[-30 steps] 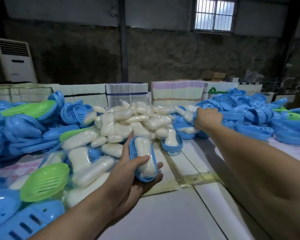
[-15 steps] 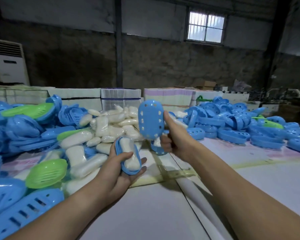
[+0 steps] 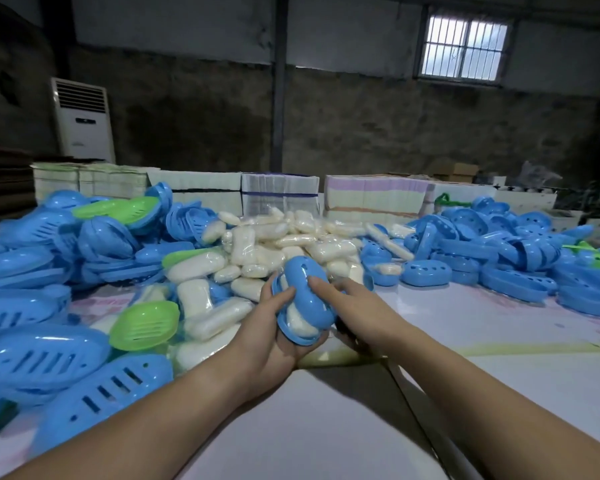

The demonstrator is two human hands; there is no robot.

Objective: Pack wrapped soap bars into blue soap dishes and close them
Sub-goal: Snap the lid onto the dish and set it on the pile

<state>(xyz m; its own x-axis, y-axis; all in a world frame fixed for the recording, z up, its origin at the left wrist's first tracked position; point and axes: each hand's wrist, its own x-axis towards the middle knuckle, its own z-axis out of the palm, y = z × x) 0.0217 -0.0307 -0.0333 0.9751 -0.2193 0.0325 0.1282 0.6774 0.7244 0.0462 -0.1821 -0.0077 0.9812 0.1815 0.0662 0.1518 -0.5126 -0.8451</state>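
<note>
My left hand cradles a blue soap dish base from below, with a white wrapped soap bar lying in it. A blue perforated lid sits tilted over the soap, still gaping at the near end. My right hand holds the lid from the right, its fingers laid over the top. Behind my hands lies a heap of wrapped soap bars on the white table.
Blue dish halves are piled at the left and right, with a few green ones among them. Stacks of flat cartons line the table's far edge. A white air conditioner stands by the back wall.
My right hand took a blue lid from the right pile, carried it over and set it down onto the soap-filled base in my left hand.
</note>
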